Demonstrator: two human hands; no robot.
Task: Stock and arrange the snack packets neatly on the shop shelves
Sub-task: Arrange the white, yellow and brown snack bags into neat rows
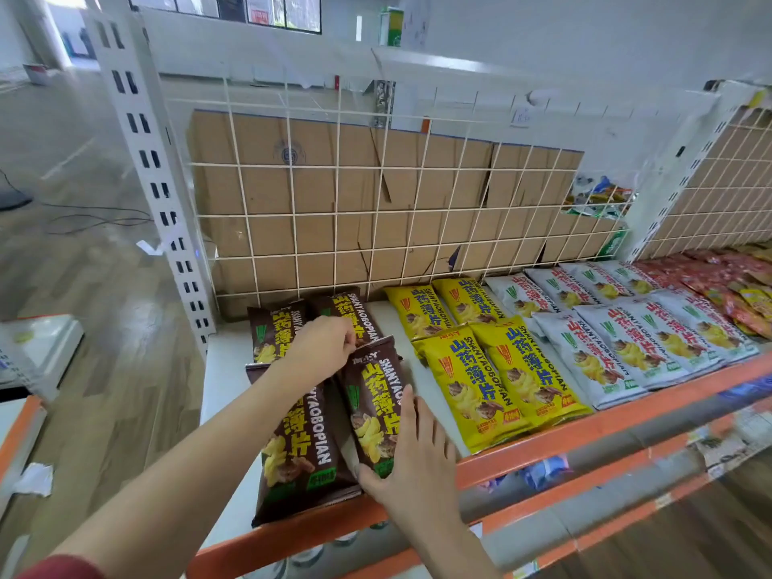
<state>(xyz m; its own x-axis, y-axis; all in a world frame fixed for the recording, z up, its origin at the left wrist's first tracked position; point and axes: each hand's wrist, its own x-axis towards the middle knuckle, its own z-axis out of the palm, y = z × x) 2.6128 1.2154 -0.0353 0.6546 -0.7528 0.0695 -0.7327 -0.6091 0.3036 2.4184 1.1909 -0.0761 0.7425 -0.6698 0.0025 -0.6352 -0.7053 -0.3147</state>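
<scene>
Brown packet, just left of the yellow packets, is pinched at its top by the left hand and braced by the right hand with flat fingers; an uneven push would likely ride it over the neighbouring brown packet.

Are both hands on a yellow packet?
No: the left hand pinches the top of a brown packet, the right hand touches its lower end, and the yellow packets lie untouched beside them.
</scene>
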